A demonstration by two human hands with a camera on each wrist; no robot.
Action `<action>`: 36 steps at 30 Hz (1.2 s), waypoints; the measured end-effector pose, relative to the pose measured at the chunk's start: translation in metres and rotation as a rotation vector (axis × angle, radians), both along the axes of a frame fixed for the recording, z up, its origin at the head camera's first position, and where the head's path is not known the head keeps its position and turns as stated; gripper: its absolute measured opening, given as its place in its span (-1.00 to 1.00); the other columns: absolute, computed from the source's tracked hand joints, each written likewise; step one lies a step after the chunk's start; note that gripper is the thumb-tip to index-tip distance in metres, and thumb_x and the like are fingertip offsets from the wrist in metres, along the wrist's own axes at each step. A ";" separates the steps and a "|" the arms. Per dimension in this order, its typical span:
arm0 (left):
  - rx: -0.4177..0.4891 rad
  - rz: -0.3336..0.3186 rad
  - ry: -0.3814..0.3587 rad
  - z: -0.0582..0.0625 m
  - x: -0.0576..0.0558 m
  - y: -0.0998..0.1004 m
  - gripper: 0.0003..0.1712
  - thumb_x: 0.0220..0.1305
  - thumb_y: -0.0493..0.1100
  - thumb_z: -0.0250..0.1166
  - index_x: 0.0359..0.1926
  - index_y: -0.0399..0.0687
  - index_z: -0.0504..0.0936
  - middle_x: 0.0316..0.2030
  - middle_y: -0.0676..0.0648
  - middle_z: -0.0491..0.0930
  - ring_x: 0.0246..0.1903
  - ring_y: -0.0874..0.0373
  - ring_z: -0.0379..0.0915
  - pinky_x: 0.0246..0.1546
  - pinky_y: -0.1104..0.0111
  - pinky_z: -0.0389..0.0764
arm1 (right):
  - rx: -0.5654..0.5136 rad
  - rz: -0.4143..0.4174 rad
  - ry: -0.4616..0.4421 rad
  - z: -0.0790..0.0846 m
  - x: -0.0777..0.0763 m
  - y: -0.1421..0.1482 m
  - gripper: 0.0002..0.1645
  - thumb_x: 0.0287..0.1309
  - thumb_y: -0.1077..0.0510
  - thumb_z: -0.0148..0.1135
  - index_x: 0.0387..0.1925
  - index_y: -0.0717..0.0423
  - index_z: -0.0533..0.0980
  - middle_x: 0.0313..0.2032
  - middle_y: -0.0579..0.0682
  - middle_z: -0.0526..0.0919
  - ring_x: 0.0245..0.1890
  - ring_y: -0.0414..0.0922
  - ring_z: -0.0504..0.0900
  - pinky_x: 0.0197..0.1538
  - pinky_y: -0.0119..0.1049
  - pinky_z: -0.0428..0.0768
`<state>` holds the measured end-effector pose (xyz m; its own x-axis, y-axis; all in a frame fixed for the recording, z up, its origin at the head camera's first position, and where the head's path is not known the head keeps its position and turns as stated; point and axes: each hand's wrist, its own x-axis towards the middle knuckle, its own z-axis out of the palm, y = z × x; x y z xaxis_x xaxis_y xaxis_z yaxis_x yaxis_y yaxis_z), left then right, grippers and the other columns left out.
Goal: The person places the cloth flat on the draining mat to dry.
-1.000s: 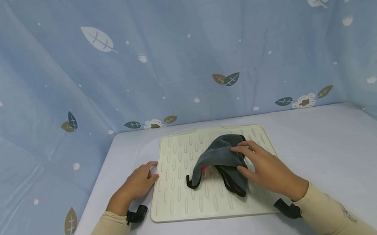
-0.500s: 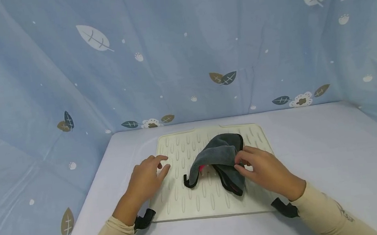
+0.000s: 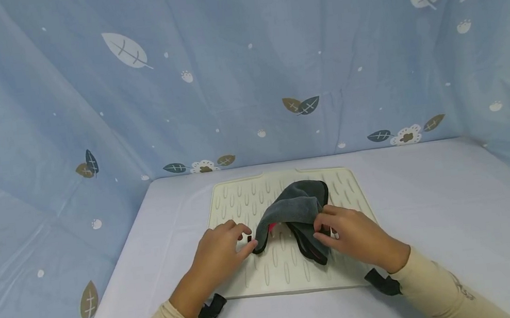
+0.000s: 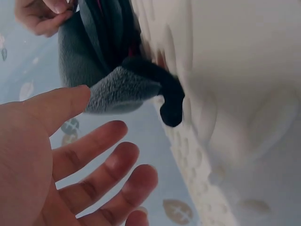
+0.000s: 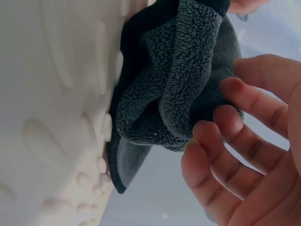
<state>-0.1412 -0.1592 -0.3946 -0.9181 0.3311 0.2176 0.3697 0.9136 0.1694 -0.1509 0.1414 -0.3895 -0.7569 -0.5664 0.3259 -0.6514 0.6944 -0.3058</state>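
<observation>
Gry cloth (image 3: pixel 290 211), blk trim (image 4: pixel 173 99); blu leaf-print curtain (image 3: pixel 229 94).

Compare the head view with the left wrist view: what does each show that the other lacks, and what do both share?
Only the head view: both sleeves and the black wrist mounts.
Only the left wrist view: the left hand from its palm side.
Both: the left hand, the right hand, the cloth, the mat and the leaf-printed curtain.
</observation>
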 end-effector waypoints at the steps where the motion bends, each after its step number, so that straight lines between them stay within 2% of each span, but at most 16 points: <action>1: -0.003 -0.002 -0.001 -0.001 0.000 0.001 -0.71 0.25 0.18 0.38 -0.19 0.13 0.71 -0.36 0.12 0.59 -0.35 0.19 0.57 -0.27 0.21 0.52 | 0.006 0.003 -0.005 -0.001 0.000 0.000 -0.84 0.12 0.11 0.47 -0.37 -0.13 0.58 -0.39 -0.23 0.47 -0.55 -0.46 0.32 -0.47 -0.50 0.41; 10: -0.019 0.031 -0.042 -0.006 0.005 0.007 -0.70 0.21 0.19 0.40 -0.24 0.11 0.73 -0.42 0.13 0.56 -0.39 0.23 0.52 -0.34 0.27 0.48 | 0.077 0.030 -0.047 -0.005 0.001 -0.002 -0.75 0.07 -0.09 0.50 -0.31 -0.12 0.61 -0.39 -0.20 0.40 -0.56 -0.42 0.28 -0.46 -0.49 0.38; 19: -0.032 0.045 -0.037 -0.008 0.005 0.011 -0.65 0.20 0.23 0.39 -0.30 0.08 0.75 -0.49 0.15 0.53 -0.49 0.25 0.48 -0.48 0.37 0.41 | 0.148 -0.007 -0.022 -0.008 0.004 -0.004 -0.54 -0.15 -0.27 0.58 -0.32 -0.15 0.59 -0.36 -0.20 0.34 -0.55 -0.38 0.28 -0.51 -0.47 0.32; 22: -0.026 0.045 -0.031 -0.010 0.005 0.013 -0.68 0.20 0.21 0.40 -0.32 0.08 0.75 -0.48 0.14 0.56 -0.47 0.23 0.51 -0.43 0.33 0.45 | 0.167 -0.006 -0.011 -0.009 0.004 -0.003 -0.53 -0.16 -0.26 0.59 -0.30 -0.15 0.58 -0.35 -0.21 0.34 -0.55 -0.38 0.27 -0.52 -0.48 0.31; 27: -0.014 0.029 0.002 -0.015 0.004 0.015 -0.76 0.18 0.12 0.44 -0.37 0.09 0.74 -0.48 0.14 0.61 -0.46 0.22 0.57 -0.38 0.26 0.48 | 0.175 0.025 -0.010 -0.009 0.006 -0.002 -0.61 -0.07 -0.13 0.57 -0.26 -0.13 0.59 -0.32 -0.19 0.37 -0.55 -0.38 0.26 -0.51 -0.48 0.32; 36: -0.010 0.033 0.074 -0.019 0.004 0.013 -0.81 0.15 -0.02 0.48 -0.49 0.08 0.66 -0.57 0.18 0.54 -0.58 0.31 0.45 -0.48 0.35 0.37 | 0.167 0.059 0.007 -0.009 0.004 -0.002 -0.80 0.04 0.11 0.47 -0.31 -0.12 0.57 -0.33 -0.20 0.40 -0.53 -0.38 0.29 -0.48 -0.48 0.35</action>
